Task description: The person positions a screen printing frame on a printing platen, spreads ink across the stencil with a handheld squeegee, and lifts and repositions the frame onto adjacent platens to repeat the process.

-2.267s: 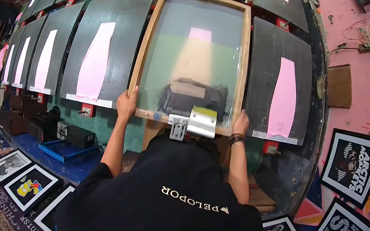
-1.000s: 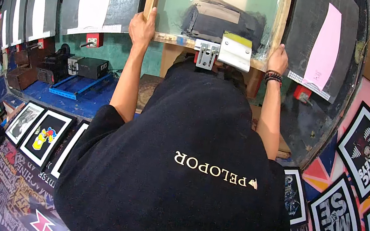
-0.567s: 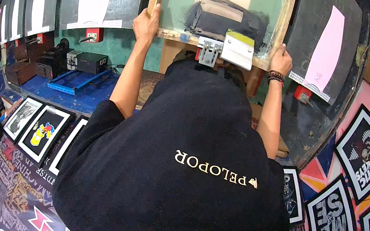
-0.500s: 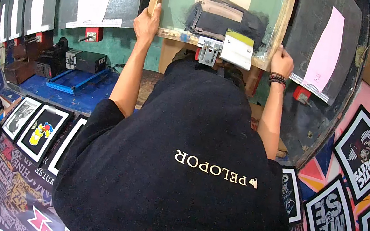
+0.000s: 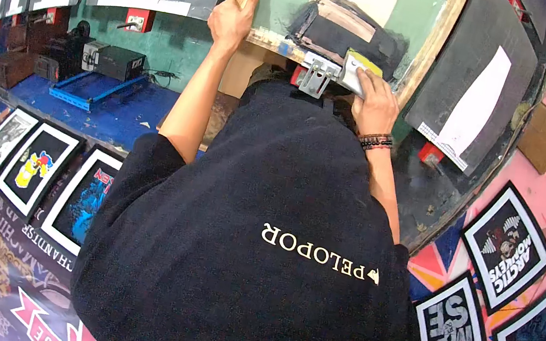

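Observation:
A wooden-framed screen (image 5: 281,43) with a green mesh and a dark ink patch (image 5: 332,32) lies in front of me. My left hand (image 5: 232,19) grips the left side of its frame near the lower corner. At the frame's lower edge, my right hand (image 5: 375,102) has its fingers over a metal squeegee (image 5: 352,75) with a yellow-green blade. Just left of the squeegee is a metal clamp (image 5: 319,77). Dark beaded bracelets circle my right wrist.
Dark boards bearing pale cut-out shapes flank the screen, one on the right (image 5: 438,90) and several on the left. A blue metal frame (image 5: 94,97) and black boxes lie at the left. Framed prints (image 5: 507,247) hang or lean on both sides.
My right hand has left the frame's right side and moved inward onto the squeegee. My left hand stays on the frame. The whole view has turned, so the screen now appears tilted.

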Motion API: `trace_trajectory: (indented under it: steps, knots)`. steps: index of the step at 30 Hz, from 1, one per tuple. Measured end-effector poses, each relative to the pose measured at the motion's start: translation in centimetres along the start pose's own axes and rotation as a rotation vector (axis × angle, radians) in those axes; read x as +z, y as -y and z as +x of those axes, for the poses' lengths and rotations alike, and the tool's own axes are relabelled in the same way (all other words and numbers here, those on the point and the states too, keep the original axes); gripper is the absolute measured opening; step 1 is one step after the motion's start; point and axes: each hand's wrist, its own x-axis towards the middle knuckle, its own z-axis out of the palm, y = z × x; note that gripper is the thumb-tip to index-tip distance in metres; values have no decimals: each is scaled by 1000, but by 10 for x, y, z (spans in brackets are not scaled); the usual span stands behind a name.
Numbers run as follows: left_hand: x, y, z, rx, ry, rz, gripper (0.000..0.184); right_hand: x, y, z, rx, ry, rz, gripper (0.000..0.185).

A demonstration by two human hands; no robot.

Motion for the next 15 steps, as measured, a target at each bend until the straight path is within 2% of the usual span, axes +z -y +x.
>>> trace_trajectory:
  steps: [3, 5, 9, 11, 12, 15]
  knots:
    - [2, 2, 2, -1, -6, 37, 78, -2, -3, 4, -47, -98, -35, 48]
    - [3, 4, 1, 27, -27, 16, 79, -16, -11, 7, 23, 18, 7, 45]
    - [2, 4, -1, 23, -40, -13, 76, -45, -15, 38, -72, 83, 83, 40]
    - [4, 5, -2, 13, -76, -21, 74, -37, -26, 64, -349, -1, 26, 36]
    - [4, 5, -2, 14, -64, -16, 75, -37, -26, 80, -445, 26, -53, 38]
    - [8, 1, -5, -25, -59, 30, 77, -28, -15, 121, -637, 36, -77, 42]
